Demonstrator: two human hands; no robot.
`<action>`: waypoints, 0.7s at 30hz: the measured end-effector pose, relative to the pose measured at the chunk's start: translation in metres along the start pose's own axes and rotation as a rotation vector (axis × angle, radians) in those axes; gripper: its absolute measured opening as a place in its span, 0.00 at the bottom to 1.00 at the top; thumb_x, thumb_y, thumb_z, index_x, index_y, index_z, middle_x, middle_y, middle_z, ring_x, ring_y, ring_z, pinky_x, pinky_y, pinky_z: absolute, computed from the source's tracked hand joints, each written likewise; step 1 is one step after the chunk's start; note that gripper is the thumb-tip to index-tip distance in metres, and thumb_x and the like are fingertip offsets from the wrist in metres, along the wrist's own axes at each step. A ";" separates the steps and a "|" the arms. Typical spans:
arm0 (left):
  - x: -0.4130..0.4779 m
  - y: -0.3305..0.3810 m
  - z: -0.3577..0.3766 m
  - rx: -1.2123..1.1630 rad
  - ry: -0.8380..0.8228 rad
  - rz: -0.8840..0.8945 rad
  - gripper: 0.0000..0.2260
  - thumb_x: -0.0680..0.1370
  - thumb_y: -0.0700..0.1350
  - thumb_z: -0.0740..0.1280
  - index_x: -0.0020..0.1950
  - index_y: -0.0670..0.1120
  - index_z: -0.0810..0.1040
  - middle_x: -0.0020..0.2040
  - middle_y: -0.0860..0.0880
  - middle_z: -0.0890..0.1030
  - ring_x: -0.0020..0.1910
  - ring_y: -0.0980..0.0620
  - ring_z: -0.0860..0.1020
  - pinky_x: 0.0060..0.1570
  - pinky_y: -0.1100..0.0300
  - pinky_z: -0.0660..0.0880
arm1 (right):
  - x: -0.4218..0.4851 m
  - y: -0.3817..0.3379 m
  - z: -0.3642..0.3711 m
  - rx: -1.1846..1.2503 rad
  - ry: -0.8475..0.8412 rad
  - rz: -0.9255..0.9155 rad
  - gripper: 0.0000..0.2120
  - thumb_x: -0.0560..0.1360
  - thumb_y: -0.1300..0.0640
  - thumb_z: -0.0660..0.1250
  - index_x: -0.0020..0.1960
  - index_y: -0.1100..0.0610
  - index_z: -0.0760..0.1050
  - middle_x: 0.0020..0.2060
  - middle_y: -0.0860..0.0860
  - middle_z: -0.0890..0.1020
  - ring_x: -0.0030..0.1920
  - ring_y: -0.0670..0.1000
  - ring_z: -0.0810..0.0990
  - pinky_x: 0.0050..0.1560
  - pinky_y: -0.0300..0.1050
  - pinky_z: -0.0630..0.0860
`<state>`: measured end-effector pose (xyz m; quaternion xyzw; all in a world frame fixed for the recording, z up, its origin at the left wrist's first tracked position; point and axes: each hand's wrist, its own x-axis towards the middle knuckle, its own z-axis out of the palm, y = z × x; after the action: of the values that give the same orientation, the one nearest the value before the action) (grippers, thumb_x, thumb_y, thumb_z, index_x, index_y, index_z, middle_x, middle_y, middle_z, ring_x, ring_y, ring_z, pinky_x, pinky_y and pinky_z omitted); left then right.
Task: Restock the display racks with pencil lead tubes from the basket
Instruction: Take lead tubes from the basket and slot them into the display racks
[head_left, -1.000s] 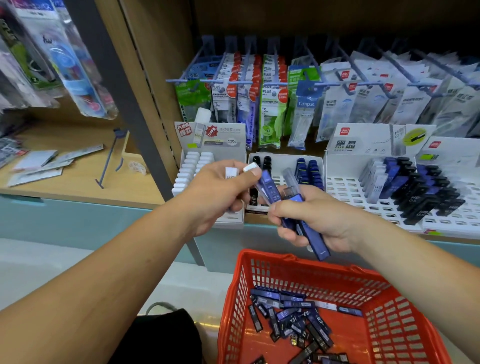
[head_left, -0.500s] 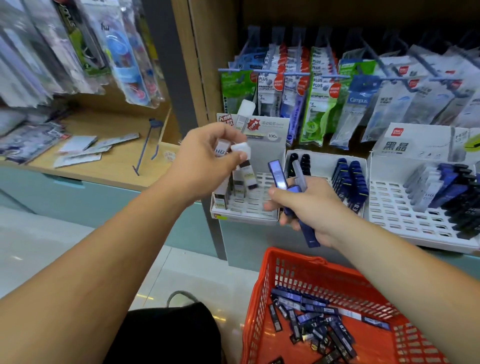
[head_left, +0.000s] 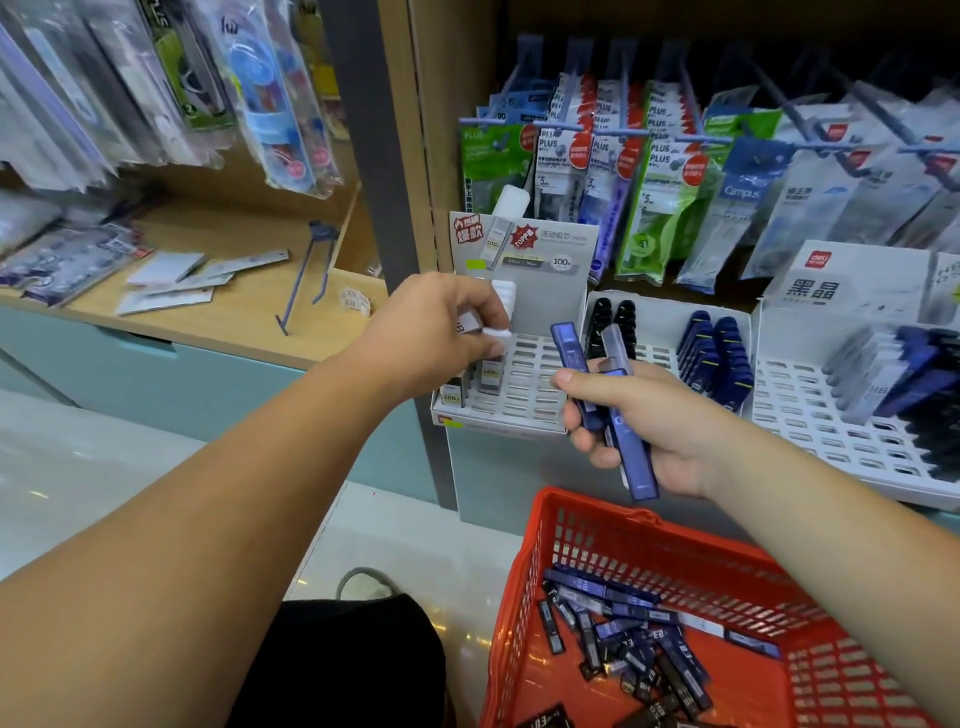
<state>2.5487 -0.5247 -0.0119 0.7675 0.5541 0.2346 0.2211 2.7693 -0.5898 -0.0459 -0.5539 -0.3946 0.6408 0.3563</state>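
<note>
Over the white rack's (head_left: 530, 397) left corner, left hand (head_left: 431, 332) pinches a white-capped tube (head_left: 496, 332), slots (head_left: 540, 364) right underneath; right hand (head_left: 654, 421) clutches blue tubes (head_left: 569, 348) beside the rack.

Your left hand (head_left: 436, 332): bare arm stretched forward from lower left, knuckles up, fingers curled, fingertips pinching white-capped lead tube (head_left: 496, 332). Your right hand (head_left: 660, 426): bare forearm in from lower right, fingers wrapped round bundle of blue lead tubes (head_left: 569, 348), thumb on top.

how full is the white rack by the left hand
Mostly empty: the white rack shows rows of bare slots, with only a few white-capped tubes standing at its left.
</note>
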 end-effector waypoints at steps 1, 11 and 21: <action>0.000 0.000 -0.001 0.004 -0.013 -0.004 0.07 0.74 0.48 0.80 0.44 0.58 0.84 0.48 0.57 0.82 0.50 0.52 0.80 0.45 0.56 0.79 | 0.000 0.000 -0.001 0.003 0.002 0.002 0.08 0.78 0.54 0.74 0.50 0.57 0.77 0.36 0.58 0.81 0.31 0.55 0.76 0.26 0.42 0.67; 0.004 0.007 0.005 0.310 -0.039 0.033 0.08 0.78 0.45 0.74 0.54 0.56 0.86 0.55 0.52 0.77 0.55 0.47 0.78 0.56 0.49 0.80 | 0.001 -0.001 -0.003 0.013 0.006 -0.001 0.08 0.78 0.54 0.73 0.52 0.58 0.77 0.36 0.58 0.81 0.30 0.54 0.77 0.26 0.41 0.67; -0.013 0.059 0.022 -0.894 -0.174 -0.251 0.17 0.86 0.49 0.63 0.52 0.38 0.84 0.51 0.40 0.84 0.50 0.44 0.81 0.51 0.49 0.80 | -0.026 -0.006 -0.025 -0.020 0.024 -0.064 0.07 0.78 0.55 0.73 0.43 0.56 0.78 0.34 0.56 0.80 0.30 0.53 0.76 0.26 0.41 0.67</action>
<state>2.6027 -0.5555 0.0043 0.5411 0.4667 0.3564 0.6020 2.7975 -0.6073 -0.0311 -0.5523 -0.4143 0.6181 0.3759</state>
